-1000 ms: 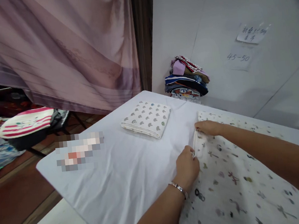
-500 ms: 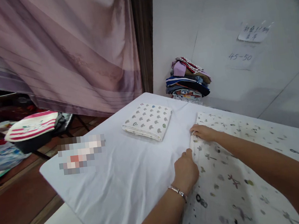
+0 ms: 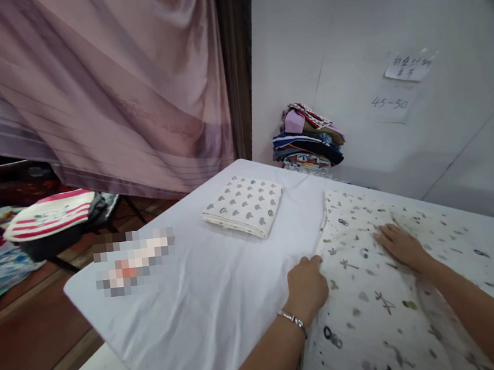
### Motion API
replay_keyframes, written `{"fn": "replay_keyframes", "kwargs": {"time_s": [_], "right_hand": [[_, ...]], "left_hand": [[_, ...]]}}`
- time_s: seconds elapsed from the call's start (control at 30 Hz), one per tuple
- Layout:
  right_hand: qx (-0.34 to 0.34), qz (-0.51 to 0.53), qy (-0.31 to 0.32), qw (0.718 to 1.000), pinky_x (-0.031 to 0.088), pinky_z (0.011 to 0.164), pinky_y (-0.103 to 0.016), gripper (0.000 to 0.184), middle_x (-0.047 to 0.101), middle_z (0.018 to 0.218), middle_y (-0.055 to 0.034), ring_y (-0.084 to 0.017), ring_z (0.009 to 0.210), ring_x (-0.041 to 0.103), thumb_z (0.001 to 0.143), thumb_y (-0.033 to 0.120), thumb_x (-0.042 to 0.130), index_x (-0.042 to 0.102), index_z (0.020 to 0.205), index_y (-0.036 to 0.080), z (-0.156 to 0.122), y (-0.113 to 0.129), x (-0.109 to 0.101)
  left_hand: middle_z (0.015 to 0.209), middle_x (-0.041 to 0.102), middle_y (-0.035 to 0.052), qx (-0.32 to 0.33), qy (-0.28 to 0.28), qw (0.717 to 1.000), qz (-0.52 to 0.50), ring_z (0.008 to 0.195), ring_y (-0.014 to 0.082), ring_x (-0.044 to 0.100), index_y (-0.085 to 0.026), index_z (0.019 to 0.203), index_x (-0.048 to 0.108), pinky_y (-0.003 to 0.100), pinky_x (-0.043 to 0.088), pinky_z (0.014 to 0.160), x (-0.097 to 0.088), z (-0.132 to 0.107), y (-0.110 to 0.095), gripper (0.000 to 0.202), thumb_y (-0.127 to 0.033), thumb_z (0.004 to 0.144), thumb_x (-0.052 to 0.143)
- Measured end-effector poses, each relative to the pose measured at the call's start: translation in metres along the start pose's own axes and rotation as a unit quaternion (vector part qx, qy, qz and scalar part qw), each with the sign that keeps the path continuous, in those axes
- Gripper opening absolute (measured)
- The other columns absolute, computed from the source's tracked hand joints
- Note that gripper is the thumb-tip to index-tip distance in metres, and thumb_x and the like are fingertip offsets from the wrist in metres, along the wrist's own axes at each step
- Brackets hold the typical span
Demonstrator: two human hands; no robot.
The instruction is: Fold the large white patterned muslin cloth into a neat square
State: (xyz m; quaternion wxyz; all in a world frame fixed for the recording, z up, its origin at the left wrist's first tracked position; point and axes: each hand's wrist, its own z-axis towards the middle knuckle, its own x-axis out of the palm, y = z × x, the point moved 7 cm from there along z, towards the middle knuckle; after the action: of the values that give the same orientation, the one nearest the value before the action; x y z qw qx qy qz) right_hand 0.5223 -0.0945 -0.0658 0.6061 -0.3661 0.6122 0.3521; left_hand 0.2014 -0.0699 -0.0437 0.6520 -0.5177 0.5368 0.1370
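Note:
A thin white cloth (image 3: 362, 314), printed with small palm trees and other shapes, lies spread over the right half of the table. At its left edge, my left hand (image 3: 307, 284) has its fingers curled, pinching the border; a silver bracelet circles that wrist. Farther in, my right hand (image 3: 401, 245) rests flat on the cloth with fingers stretched out, and a crease runs beside it. Left of the spread cloth, a folded white cloth (image 3: 244, 207) with grey mushroom prints lies near the far corner.
The white-covered table (image 3: 177, 322) has a pixelated patch at its left edge. A stack of folded clothes (image 3: 306, 137) stands behind, against the wall with handwritten papers (image 3: 391, 105). A pink curtain (image 3: 153, 89) hangs at the back, and a striped cloth (image 3: 51, 214) lies at left.
My right hand has left the cloth's left edge and moved right, onto the middle of the cloth, its fingers now flat. My left hand stays at the edge.

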Motion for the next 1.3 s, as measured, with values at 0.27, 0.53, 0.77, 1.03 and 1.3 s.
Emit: {"fn": "replay_keyframes", "kwargs": {"time_s": [0.27, 0.53, 0.77, 1.03, 1.3], "right_hand": [[-0.016, -0.035, 0.008, 0.999, 0.026, 0.103, -0.054, 0.061, 0.026, 0.146, -0.0091, -0.028, 0.134, 0.019, 0.087, 0.053, 0.020, 0.038, 0.135, 0.022, -0.002, 0.012, -0.006], [-0.114, 0.024, 0.025, 0.993, 0.017, 0.108, -0.050, 0.064, 0.016, 0.149, -0.0082, -0.025, 0.137, 0.011, 0.088, 0.055, 0.018, 0.029, 0.139, 0.018, 0.049, 0.086, 0.003], [-0.094, 0.033, 0.000, 0.995, 0.021, 0.104, -0.053, 0.062, 0.019, 0.148, -0.0130, -0.029, 0.135, 0.016, 0.089, 0.053, 0.019, 0.032, 0.137, 0.014, 0.074, 0.108, 0.004], [-0.123, 0.045, -0.024, 0.991, 0.032, 0.099, -0.041, 0.049, 0.044, 0.134, -0.0115, -0.024, 0.126, 0.035, 0.090, 0.047, 0.025, 0.054, 0.117, 0.018, 0.087, 0.134, -0.011], [-0.008, 0.041, -0.055, 0.998, 0.047, 0.072, -0.037, 0.052, 0.061, 0.105, -0.0222, -0.029, 0.093, 0.060, 0.085, 0.048, 0.034, 0.060, 0.109, 0.009, 0.133, 0.137, -0.035]], "left_hand": [[0.105, 0.056, 0.0055, 0.005, 0.005, 1.000, -0.008, 0.090, 0.0194, 0.057, -0.027, 0.119, 0.048, 0.031, 0.042, 0.077, -0.004, -0.003, -0.004, 0.041, -0.018, 0.079, 0.041], [0.105, 0.056, 0.0050, 0.013, -0.001, 1.000, 0.001, 0.089, 0.0194, 0.057, -0.027, 0.122, 0.046, 0.031, 0.043, 0.077, 0.000, -0.003, -0.003, 0.045, -0.017, 0.078, 0.041], [0.103, 0.057, 0.0058, 0.008, -0.008, 1.000, 0.003, 0.085, 0.0202, 0.058, -0.025, 0.119, 0.048, 0.032, 0.044, 0.074, 0.001, -0.002, -0.004, 0.043, -0.017, 0.077, 0.042], [0.105, 0.057, 0.0063, -0.007, -0.003, 1.000, -0.016, 0.086, 0.0202, 0.058, -0.024, 0.121, 0.047, 0.032, 0.043, 0.076, 0.003, -0.003, -0.004, 0.046, -0.016, 0.076, 0.043], [0.104, 0.057, 0.0061, -0.007, -0.007, 1.000, -0.017, 0.084, 0.0199, 0.058, -0.025, 0.119, 0.048, 0.032, 0.043, 0.074, 0.006, -0.003, -0.003, 0.047, -0.013, 0.074, 0.043]]}}
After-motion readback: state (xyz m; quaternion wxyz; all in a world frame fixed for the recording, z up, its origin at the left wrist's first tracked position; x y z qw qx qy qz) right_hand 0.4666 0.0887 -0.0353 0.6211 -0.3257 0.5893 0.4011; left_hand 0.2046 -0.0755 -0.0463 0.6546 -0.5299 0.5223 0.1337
